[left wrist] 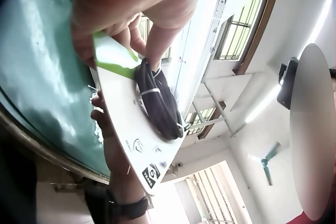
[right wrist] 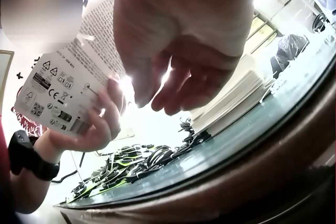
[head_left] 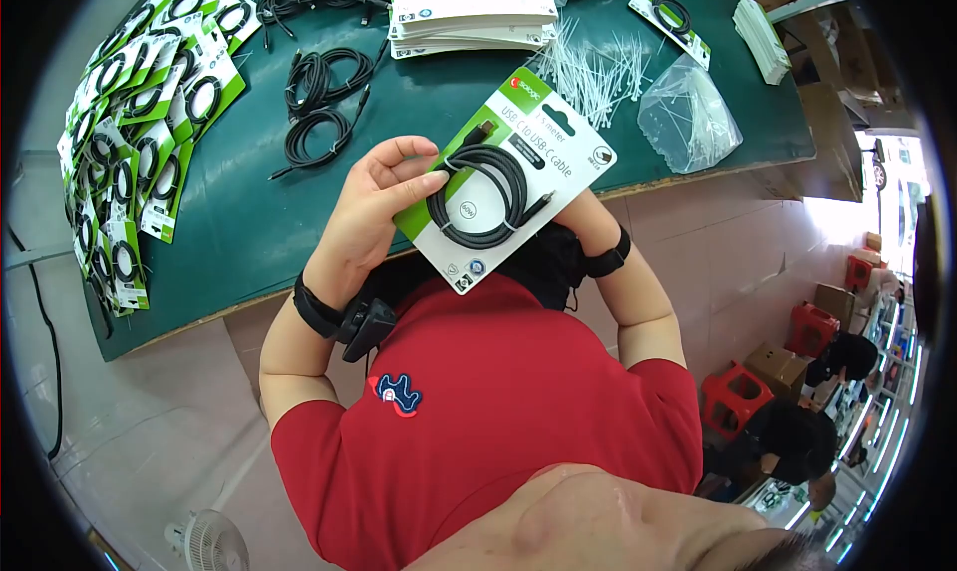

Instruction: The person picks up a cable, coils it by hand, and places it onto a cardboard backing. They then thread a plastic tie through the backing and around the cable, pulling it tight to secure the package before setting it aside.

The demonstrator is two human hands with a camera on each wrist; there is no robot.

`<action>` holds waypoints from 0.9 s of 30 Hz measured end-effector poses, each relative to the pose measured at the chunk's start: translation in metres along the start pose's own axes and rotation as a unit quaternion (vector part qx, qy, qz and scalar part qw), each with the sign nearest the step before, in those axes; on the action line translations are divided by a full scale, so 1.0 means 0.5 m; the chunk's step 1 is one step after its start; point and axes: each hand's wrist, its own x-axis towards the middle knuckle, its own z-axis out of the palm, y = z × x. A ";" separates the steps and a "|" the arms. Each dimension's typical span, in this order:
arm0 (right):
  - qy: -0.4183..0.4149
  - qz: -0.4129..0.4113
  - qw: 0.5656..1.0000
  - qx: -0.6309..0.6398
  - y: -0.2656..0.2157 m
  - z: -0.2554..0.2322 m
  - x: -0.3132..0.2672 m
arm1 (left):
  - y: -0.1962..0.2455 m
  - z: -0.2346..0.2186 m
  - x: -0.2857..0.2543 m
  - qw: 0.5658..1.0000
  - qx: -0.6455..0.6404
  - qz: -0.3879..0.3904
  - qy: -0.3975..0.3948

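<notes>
A green-and-white retail card labelled USB-C to USB-C cable is tilted in front of the red shirt. On its face, a coiled black cable is bound with white ties. My left hand grips the card's left edge, thumb on the front near the coil and fingers behind. My right hand is mostly hidden behind the card in the head view. The right wrist view shows the right hand with bent fingers beside the card's printed back; I cannot tell if it pinches anything.
Finished-looking carded cables pile at the table's left. Loose black cables, stacked cards, white cable ties and a clear plastic bag lie across the green table. Another carded cable lies at the back right.
</notes>
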 end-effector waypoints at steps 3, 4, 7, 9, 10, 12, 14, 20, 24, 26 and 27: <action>-0.005 -0.041 0.999 -0.009 -0.015 -0.004 -0.006 | -0.004 0.002 0.004 1.000 0.000 -0.005 0.004; -0.004 -0.041 0.999 -0.009 -0.015 -0.002 -0.007 | -0.006 0.003 0.005 1.000 -0.001 -0.006 0.006; -0.013 -0.012 0.998 0.062 -0.012 0.006 -0.004 | -0.007 0.004 0.004 1.000 -0.017 -0.019 -0.002; -0.029 0.038 0.983 0.179 -0.009 0.003 0.000 | -0.006 0.003 0.004 0.999 -0.026 -0.024 -0.006; -0.043 0.087 0.951 0.294 -0.007 0.001 0.002 | -0.005 0.002 0.004 0.999 -0.026 -0.032 -0.014; -0.056 0.137 0.903 0.403 0.000 0.001 0.003 | -0.005 0.000 0.003 0.998 -0.024 -0.047 -0.031; -0.054 0.079 0.973 0.210 0.006 -0.002 0.001 | -0.010 -0.006 0.003 0.998 -0.031 -0.048 -0.031; 0.020 -0.051 0.996 -0.077 0.022 0.007 0.021 | -0.037 -0.010 -0.001 0.998 -0.027 -0.006 0.057; 0.082 -0.103 0.947 -0.293 -0.015 -0.026 0.043 | -0.068 -0.029 0.012 0.984 -0.030 0.069 0.161; 0.156 -0.075 0.949 -0.264 -0.034 -0.029 0.044 | -0.089 -0.050 0.019 0.982 -0.009 0.074 0.172; 0.195 -0.060 0.947 -0.249 -0.040 -0.029 0.043 | -0.098 -0.060 0.023 0.981 0.011 0.078 0.179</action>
